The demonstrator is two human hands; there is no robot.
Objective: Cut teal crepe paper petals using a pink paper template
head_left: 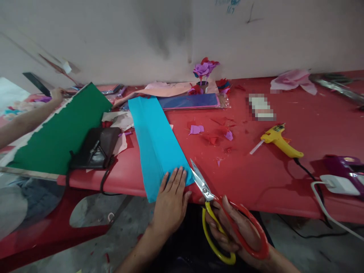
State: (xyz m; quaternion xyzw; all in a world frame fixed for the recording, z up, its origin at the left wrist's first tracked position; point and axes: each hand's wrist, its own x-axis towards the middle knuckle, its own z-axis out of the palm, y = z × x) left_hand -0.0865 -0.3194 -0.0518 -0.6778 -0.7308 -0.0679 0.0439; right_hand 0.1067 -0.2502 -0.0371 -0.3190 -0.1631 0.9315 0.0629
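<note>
As a strip of turquoise paper (156,136) runs forward from beneath the left hand (172,201), that hand rests flat on its near end, fingers extended and gripping nothing. Curled around the red and yellow handles of the scissors (205,190), the right hand (244,225) has their blades at the strip's near right edge. Red and purple scraps (196,129) lie ahead of the right hand, with a yellow glue gun (280,142) farther to its right. Left of the left hand sit a black bag (96,148) and a tilted green panel (62,132), another person's arm (31,119) behind it. Purple artificial flowers (204,70) stand well beyond both hands.
</note>
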